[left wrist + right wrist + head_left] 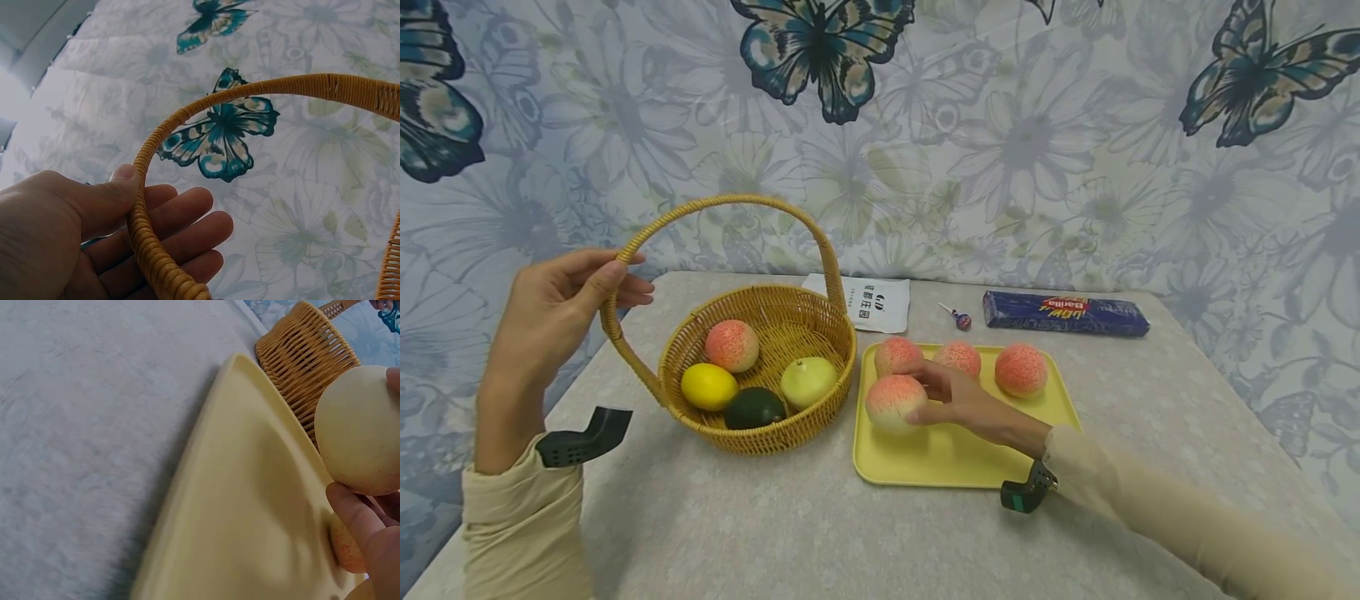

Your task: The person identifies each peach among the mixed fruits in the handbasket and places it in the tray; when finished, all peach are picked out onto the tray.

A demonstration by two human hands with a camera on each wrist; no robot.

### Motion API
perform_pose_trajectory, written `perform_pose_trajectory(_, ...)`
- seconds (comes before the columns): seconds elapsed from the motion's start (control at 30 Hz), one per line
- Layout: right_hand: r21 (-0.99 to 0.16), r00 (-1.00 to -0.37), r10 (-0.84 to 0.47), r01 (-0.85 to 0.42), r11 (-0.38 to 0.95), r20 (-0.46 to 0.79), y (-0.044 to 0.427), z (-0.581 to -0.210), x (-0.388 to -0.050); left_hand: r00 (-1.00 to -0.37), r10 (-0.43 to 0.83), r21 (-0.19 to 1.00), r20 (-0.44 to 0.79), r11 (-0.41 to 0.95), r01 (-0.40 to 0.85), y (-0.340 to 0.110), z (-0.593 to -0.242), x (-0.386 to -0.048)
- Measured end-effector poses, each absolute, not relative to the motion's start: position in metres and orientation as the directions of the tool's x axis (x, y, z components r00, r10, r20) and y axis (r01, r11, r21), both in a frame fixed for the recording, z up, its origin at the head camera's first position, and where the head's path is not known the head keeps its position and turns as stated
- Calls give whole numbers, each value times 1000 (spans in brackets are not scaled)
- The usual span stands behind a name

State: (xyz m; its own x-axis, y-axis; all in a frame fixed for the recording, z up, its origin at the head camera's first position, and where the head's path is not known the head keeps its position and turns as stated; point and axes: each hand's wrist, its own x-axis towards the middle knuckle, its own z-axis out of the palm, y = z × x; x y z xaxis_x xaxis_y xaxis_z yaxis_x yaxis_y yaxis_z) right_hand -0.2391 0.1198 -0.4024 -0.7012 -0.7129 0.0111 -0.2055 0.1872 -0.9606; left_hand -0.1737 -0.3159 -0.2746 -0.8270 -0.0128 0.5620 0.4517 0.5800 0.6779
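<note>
My left hand [553, 312] grips the handle [722, 202] of a wicker basket [760, 443], thumb on one side and fingers behind it, as the left wrist view also shows. Inside the basket lie a pink peach [732, 346], a yellow lemon [709, 387], a dark green avocado-like fruit [754, 408] and a pale green round fruit [808, 382]. Between thumb and fingers, my right hand [962, 404] holds a pink-and-cream peach [891, 406] above the left part of a yellow tray [955, 464]. Three more peaches [1021, 370] rest along the tray's far side.
Behind the basket lies a white printed packet [883, 304]. A lollipop [962, 319] and a long blue Barilla pack [1066, 314] lie at the table's back. A butterfly-patterned cloth [940, 167] hangs behind the grey table [737, 533].
</note>
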Motion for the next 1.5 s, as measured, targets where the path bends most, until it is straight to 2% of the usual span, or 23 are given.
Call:
perform_pose_trajectory(0.17,-957,-679,-733,-229,179,25,123,-413,-238,-831,-13,684,556,575,449,-316,-274,-174)
perform_pose_trajectory(0.43,-963,-667,-745,-199,180,-1,125,-421,-235,-829,-15,683,559,576,450,-316,-274,-174)
perform_pose_trajectory(1.1,-966,-666,-746,-173,190,-27,127,-419,-228,-832,-23,672,555,602,432,-315,-273,-173)
perform_pose_trajectory(1.5,-959,-635,-769,-165,229,-74,128,-417,-233,-835,-25,687,550,582,435,-316,-273,-173)
